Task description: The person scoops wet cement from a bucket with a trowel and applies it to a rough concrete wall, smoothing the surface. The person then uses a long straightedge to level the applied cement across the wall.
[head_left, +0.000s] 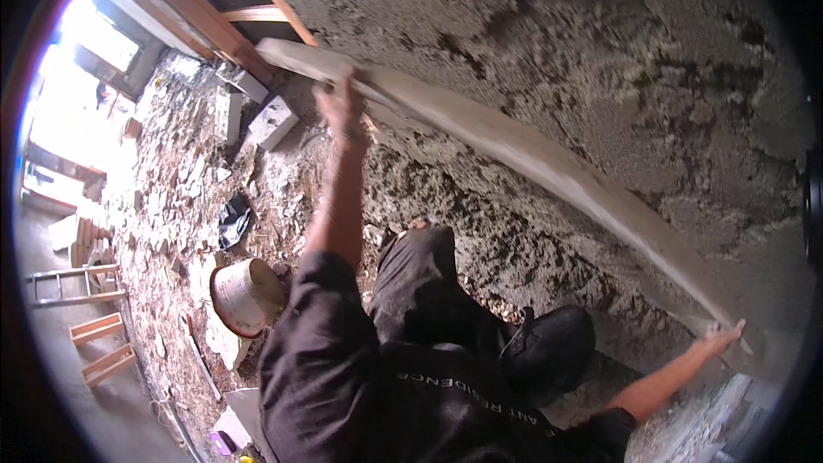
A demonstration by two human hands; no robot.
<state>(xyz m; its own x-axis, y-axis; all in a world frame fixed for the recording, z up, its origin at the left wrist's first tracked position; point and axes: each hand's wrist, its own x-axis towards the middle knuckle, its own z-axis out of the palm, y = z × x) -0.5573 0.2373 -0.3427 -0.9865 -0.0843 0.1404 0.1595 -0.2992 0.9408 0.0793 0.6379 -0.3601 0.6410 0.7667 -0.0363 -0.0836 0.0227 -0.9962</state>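
Observation:
A long, pale plasterer's straightedge (531,154) lies aslant against a rough grey plastered wall (686,77), coated with mortar along its length. Near its upper left end, my left hand (343,107) is closed on its lower edge. My right hand (720,340) grips the far right end, low down, with the arm stretched out. Above the straightedge the plaster looks smeared and pitted; below it the surface is coarser and lumpy. My bent knee (420,274) and dark shoe (553,351) are close to the wall's foot.
A mortar-stained bucket (249,296) stands on the rubble-strewn floor (171,206) to my left, near black plastic (233,219). Pale blocks (273,123) sit by a wooden frame (214,30). Farther left are a ladder (77,300) and wooden frames (107,364). A long thin tool (202,358) lies nearby.

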